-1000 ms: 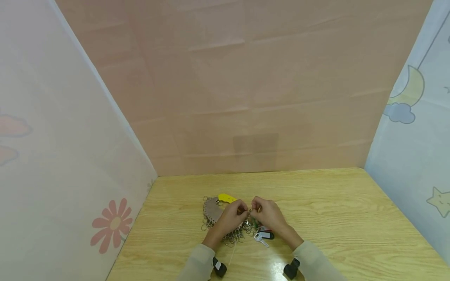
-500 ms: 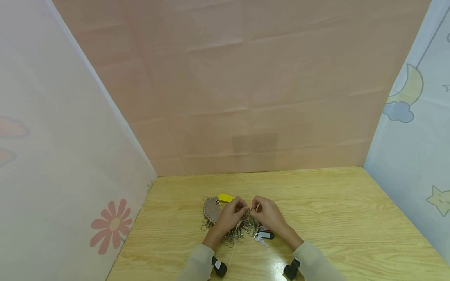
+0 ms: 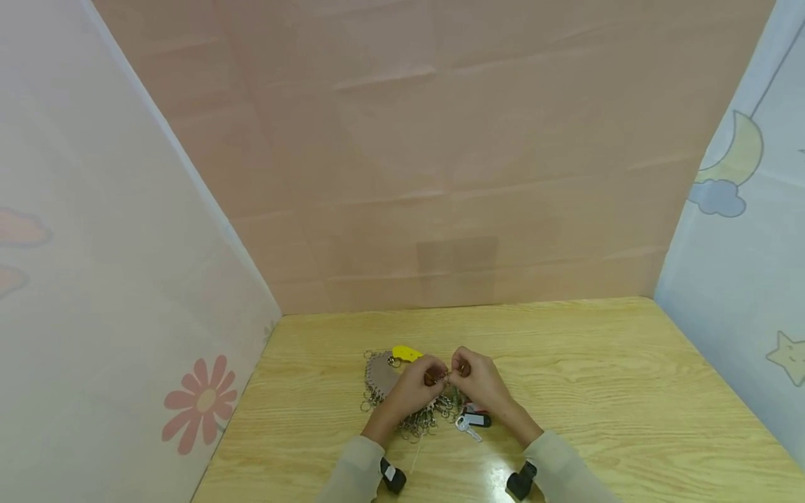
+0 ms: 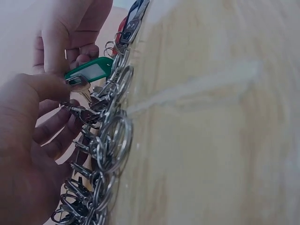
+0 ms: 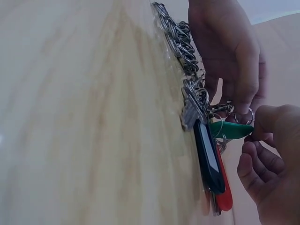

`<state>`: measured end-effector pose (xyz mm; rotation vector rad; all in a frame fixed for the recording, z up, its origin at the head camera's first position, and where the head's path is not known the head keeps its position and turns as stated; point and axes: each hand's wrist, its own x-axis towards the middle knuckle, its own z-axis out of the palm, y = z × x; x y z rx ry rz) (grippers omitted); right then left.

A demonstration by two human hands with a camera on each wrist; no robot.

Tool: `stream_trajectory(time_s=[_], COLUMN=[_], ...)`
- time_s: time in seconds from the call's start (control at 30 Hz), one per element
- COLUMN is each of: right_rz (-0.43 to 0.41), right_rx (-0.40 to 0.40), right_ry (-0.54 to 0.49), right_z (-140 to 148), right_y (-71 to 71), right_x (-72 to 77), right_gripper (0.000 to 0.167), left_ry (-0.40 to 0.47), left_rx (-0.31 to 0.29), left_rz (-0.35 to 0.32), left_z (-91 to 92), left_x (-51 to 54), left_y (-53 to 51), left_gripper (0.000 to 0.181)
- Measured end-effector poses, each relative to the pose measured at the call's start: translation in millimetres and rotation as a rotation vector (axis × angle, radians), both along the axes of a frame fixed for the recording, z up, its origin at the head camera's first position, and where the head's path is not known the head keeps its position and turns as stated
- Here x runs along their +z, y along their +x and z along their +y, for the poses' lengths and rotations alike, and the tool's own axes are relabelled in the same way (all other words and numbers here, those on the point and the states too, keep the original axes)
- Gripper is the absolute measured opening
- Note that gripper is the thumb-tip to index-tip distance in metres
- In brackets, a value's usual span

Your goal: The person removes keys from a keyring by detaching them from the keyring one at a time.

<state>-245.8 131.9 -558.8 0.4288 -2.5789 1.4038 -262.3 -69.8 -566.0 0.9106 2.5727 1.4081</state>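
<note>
Fingers curled, the left hand (image 3: 415, 386) and right hand (image 3: 483, 383) pinch the metal ring (image 5: 253, 115) of a green tag (image 5: 229, 130) between them; a key (image 3: 468, 427) lies at their five o'clock.

Beige backdrop (image 3: 440, 140) rising behind wood-grain tabletop (image 3: 616, 391); pink flower (image 3: 205, 400) decorating left panel (image 3: 119, 251); crescent moon (image 3: 747, 152), cloud (image 3: 719, 198), star (image 3: 789, 358) decorating right panel (image 3: 729, 279).

Screened-off workspace — wood-grain table (image 3: 604, 391), pinkish-tan backdrop (image 3: 428, 154), cartoon-printed side sheets (image 3: 132, 230).

Pale beige sleeves (image 3: 357, 467); black, boxy wrist cameras (image 3: 520, 483), left one bearing small whitish patch (image 3: 390, 473).
</note>
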Motion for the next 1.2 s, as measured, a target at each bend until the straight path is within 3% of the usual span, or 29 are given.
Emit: stream_trajectory(time_s=[0.37, 0.7, 1.2], right_rz=[-0.016, -0.024, 0.069], right_rx=[0.010, 0.018, 0.095], right_ry=[0.058, 0.074, 0.092], right_z=[2.2, 1.2, 2.4], right_y=[0.5, 1.3, 1.2], right_x=[1.2, 3.2, 3.5], right_gripper=[0.018, 0.021, 0.018], left_ry=[0.008, 0.011, 0.054], left_rx=[0.040, 0.034, 0.069], left_rz=[-0.055, -0.024, -0.025], left_z=[2.2, 3.6, 3.7], left_x=[1.5, -1.4, -4.3], left_y=[2.1, 1.2, -0.2], left_gripper=[0.020, 0.021, 0.023])
